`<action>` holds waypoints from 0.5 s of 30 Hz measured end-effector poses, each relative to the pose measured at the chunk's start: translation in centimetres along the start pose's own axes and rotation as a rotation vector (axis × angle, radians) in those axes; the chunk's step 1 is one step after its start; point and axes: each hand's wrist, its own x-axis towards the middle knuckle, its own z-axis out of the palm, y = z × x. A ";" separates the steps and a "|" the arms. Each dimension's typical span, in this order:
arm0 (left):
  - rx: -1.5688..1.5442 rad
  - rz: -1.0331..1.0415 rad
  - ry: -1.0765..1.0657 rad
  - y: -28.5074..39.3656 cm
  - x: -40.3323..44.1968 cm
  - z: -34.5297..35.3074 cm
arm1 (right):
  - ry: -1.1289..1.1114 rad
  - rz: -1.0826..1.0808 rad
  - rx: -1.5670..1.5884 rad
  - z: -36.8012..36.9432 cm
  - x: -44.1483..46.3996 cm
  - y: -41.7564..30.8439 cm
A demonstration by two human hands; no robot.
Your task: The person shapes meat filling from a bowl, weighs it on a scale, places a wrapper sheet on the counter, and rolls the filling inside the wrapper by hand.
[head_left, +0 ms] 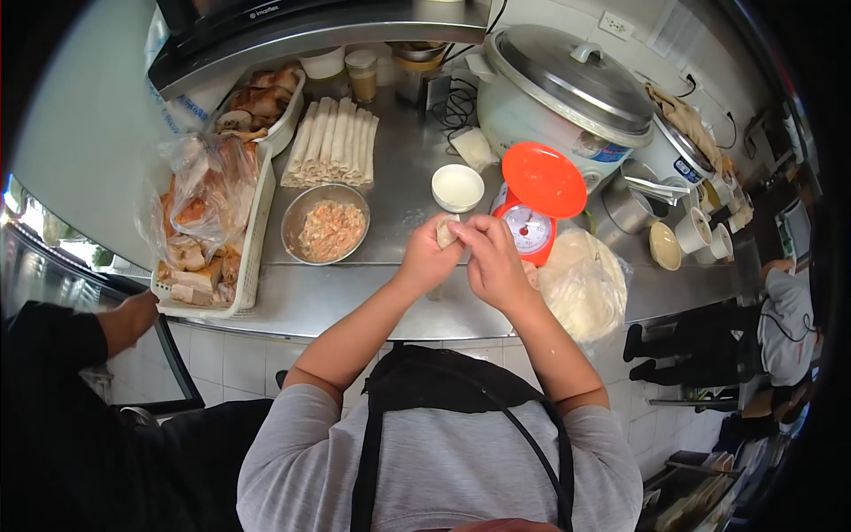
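Above the steel counter's front part, my left hand (429,259) is closed around a pale rolled wrapper, which looks like a spring roll (446,233); its far part is hidden by the fingers. The fingers of my right hand (493,262) pinch at the same roll from the right. Just beyond my hands stands a white bowl (458,188) with pale contents. To the left is a metal bowl (326,225) of pinkish, shredded filling. Behind it, finished spring rolls (333,142) lie stacked in rows. Round wrappers (582,282) in a plastic bag lie right of my right hand.
An orange kitchen scale (529,227) stands close to my right hand, before a large lidded cooker (567,89). White baskets (253,257) of cooked meat line the left side. A co-worker's hand (135,316) is at the left basket; another person (784,319) stands far right.
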 end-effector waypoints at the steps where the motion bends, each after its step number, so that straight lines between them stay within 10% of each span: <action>1: 0.017 0.007 -0.055 0.3 0.0 -0.1 | 0.002 -0.017 0.008 -0.1 0.2 0.1; 15: 0.275 -0.117 -0.488 6.0 -0.4 -3.1 | -0.350 0.175 0.308 -2.2 4.3 -0.9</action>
